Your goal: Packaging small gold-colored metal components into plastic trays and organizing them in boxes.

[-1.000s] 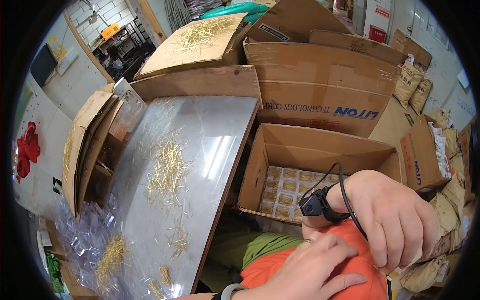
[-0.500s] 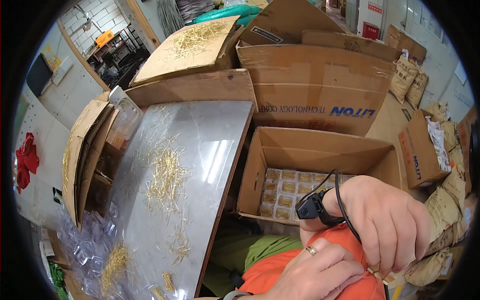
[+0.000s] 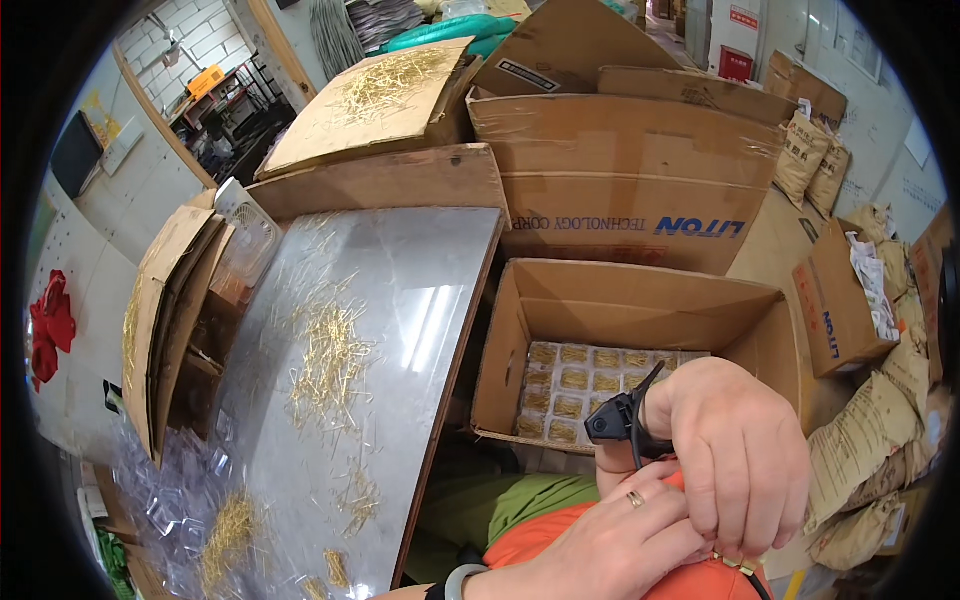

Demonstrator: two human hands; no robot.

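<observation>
My left hand, with a ring and a bracelet, reaches in from the lower edge. Its fingers are closed, their tips partly hidden beside my right hand. A small black device is strapped at the right wrist. The right fingers bend down and pinch small gold-coloured pieces, mostly covered by the fingertips, over my orange clothing. What the left fingers hold is hidden. Left of the hands, a grey metal-topped table bears a loose spread of thin gold wire pins and a small bundle.
Behind my hands an open carton holds rows of clear small boxes filled with gold pieces. Clear plastic boxes heap at the table's left edge. Cardboard with gold pins lies beyond it. Paper sacks line the right side.
My right hand has shifted left, closer to my left hand, and the wrist device has turned slightly. The left hand has moved a little right. Both stay closed; the table's contents look the same.
</observation>
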